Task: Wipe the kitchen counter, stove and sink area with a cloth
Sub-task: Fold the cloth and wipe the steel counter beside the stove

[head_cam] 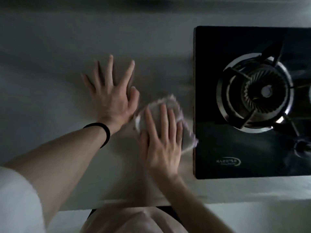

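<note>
Hands flat and spread: left hand (111,96) on counter (50,64), right hand (161,142) on cloth (170,102).

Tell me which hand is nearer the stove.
Right. The right hand presses the cloth just left of the stove; the left hand lies flat on the counter, farther left.

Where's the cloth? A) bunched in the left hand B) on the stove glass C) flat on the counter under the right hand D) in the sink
C: the right hand lies flat on the cloth on the counter, left of the stove; the left hand is bare.
</note>
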Action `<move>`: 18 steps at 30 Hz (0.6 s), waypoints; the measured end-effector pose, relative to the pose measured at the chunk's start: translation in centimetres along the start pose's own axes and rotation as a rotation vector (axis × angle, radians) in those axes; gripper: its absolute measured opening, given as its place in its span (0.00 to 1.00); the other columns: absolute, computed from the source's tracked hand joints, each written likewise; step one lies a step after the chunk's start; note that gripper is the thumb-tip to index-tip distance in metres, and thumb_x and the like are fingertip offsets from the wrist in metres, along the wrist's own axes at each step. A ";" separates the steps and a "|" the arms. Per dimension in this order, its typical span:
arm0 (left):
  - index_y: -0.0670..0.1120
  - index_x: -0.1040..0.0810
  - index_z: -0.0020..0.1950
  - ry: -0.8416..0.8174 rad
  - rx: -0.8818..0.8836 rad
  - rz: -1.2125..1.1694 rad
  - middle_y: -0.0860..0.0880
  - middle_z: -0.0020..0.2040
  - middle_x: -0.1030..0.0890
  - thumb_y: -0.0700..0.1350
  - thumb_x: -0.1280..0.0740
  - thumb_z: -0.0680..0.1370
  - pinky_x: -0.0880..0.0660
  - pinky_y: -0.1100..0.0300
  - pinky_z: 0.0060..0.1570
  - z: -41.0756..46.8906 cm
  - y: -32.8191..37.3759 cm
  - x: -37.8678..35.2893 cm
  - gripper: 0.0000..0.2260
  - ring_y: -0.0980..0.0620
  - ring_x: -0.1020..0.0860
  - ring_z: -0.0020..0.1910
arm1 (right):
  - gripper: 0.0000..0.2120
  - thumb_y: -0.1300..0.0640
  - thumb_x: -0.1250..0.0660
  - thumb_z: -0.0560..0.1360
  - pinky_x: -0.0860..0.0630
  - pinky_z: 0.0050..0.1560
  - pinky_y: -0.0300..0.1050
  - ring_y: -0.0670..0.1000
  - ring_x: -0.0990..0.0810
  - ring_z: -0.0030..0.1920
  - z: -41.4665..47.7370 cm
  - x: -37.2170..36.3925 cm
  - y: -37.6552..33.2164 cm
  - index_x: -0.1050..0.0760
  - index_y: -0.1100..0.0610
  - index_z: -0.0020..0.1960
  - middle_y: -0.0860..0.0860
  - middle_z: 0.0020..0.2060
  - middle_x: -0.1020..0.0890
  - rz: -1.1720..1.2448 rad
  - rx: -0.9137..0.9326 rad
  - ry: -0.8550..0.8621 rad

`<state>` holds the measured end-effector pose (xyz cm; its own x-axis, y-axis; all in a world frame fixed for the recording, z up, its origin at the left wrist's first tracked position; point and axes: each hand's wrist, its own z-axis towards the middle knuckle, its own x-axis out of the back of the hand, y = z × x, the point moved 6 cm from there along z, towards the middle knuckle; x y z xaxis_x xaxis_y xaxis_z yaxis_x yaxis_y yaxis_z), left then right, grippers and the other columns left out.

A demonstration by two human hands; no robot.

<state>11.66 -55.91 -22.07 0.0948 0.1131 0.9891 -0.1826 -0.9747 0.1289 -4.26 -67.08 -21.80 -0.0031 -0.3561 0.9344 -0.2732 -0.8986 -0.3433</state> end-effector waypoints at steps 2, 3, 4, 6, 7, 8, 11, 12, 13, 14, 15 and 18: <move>0.62 0.38 0.83 0.009 -0.004 -0.003 0.42 0.85 0.42 0.55 0.44 0.80 0.49 0.24 0.76 0.0 0.1 0.0 0.29 0.29 0.44 0.82 | 0.28 0.44 0.43 0.84 0.52 0.84 0.57 0.54 0.47 0.85 -7.1 -0.9 -0.4 0.41 0.43 0.84 0.50 0.86 0.49 -0.005 0.006 -0.076; 0.62 0.38 0.83 0.014 -0.007 -0.002 0.42 0.85 0.42 0.55 0.44 0.80 0.49 0.24 0.76 -0.1 0.1 0.0 0.29 0.29 0.44 0.82 | 0.28 0.44 0.43 0.84 0.50 0.84 0.57 0.54 0.46 0.85 -9.5 -1.1 -0.6 0.40 0.43 0.84 0.50 0.86 0.48 -0.010 0.024 -0.098; 0.62 0.38 0.83 0.019 -0.012 0.003 0.42 0.85 0.42 0.55 0.44 0.80 0.49 0.24 0.76 -0.1 0.1 -0.1 0.29 0.28 0.44 0.81 | 0.28 0.44 0.43 0.84 0.48 0.83 0.57 0.54 0.45 0.85 -11.0 -1.2 -0.6 0.38 0.43 0.83 0.50 0.85 0.46 -0.015 0.041 -0.112; 0.62 0.38 0.83 0.033 -0.019 0.007 0.42 0.85 0.41 0.55 0.44 0.80 0.49 0.24 0.76 0.0 0.1 -0.2 0.29 0.28 0.43 0.81 | 0.27 0.45 0.41 0.82 0.47 0.83 0.56 0.54 0.44 0.84 -11.3 -1.1 -0.2 0.35 0.43 0.82 0.51 0.84 0.41 -0.014 0.047 -0.114; 0.62 0.38 0.83 0.039 -0.017 0.005 0.42 0.85 0.41 0.55 0.44 0.80 0.48 0.23 0.75 0.0 0.1 -0.1 0.29 0.28 0.43 0.81 | 0.27 0.46 0.40 0.82 0.47 0.83 0.56 0.54 0.43 0.84 -10.8 -1.0 0.0 0.34 0.42 0.81 0.51 0.84 0.40 -0.015 0.054 -0.112; 0.62 0.38 0.83 0.041 -0.015 0.002 0.42 0.85 0.41 0.55 0.45 0.80 0.48 0.23 0.75 0.0 0.0 -0.2 0.29 0.28 0.43 0.81 | 0.28 0.46 0.40 0.81 0.46 0.83 0.56 0.54 0.42 0.84 -10.3 -0.9 0.1 0.34 0.42 0.81 0.52 0.83 0.39 -0.017 0.067 -0.113; 0.63 0.38 0.82 0.051 -0.015 -0.001 0.42 0.85 0.41 0.55 0.44 0.80 0.48 0.24 0.75 0.0 -0.1 -0.4 0.29 0.28 0.43 0.81 | 0.28 0.45 0.39 0.82 0.46 0.82 0.57 0.56 0.41 0.84 -6.9 0.1 0.9 0.35 0.43 0.81 0.54 0.83 0.38 -0.033 0.129 -0.091; 0.63 0.38 0.82 0.054 -0.014 -0.009 0.42 0.85 0.41 0.55 0.44 0.79 0.48 0.24 0.76 0.1 -0.1 -0.4 0.29 0.28 0.43 0.81 | 0.28 0.44 0.39 0.82 0.46 0.83 0.58 0.57 0.41 0.84 -5.1 0.5 1.4 0.35 0.44 0.82 0.55 0.83 0.38 -0.045 0.144 -0.075; 0.63 0.38 0.82 0.057 -0.016 -0.021 0.42 0.85 0.41 0.55 0.44 0.79 0.48 0.24 0.76 0.1 -0.1 -0.5 0.29 0.28 0.43 0.81 | 0.28 0.44 0.39 0.83 0.46 0.83 0.59 0.58 0.41 0.84 -3.0 0.9 2.0 0.35 0.45 0.82 0.55 0.83 0.38 -0.053 0.143 -0.063; 0.63 0.38 0.82 0.059 -0.017 -0.028 0.42 0.85 0.41 0.55 0.44 0.79 0.48 0.24 0.76 0.1 -0.2 -0.5 0.29 0.28 0.43 0.81 | 0.28 0.45 0.39 0.83 0.47 0.83 0.59 0.58 0.42 0.84 -0.8 1.3 2.5 0.36 0.45 0.82 0.56 0.83 0.39 -0.050 0.124 -0.057; 0.63 0.38 0.82 0.063 -0.019 -0.028 0.42 0.85 0.41 0.55 0.44 0.79 0.48 0.24 0.76 0.0 -0.2 -0.5 0.29 0.28 0.43 0.81 | 0.28 0.45 0.39 0.83 0.48 0.83 0.58 0.58 0.44 0.84 1.2 1.6 2.7 0.37 0.45 0.83 0.56 0.84 0.41 -0.041 0.096 -0.056; 0.64 0.39 0.82 0.072 -0.028 -0.024 0.42 0.85 0.42 0.57 0.44 0.79 0.48 0.24 0.76 0.0 -0.4 -0.8 0.29 0.28 0.44 0.81 | 0.29 0.45 0.42 0.84 0.55 0.84 0.55 0.56 0.49 0.85 5.0 1.8 2.4 0.42 0.44 0.84 0.54 0.85 0.46 -0.033 0.004 -0.036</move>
<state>11.68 -55.66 -22.87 0.0288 0.1506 0.9882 -0.2081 -0.9660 0.1533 -0.16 -71.18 -21.44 0.0408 -0.3357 0.9411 -0.2690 -0.9108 -0.3132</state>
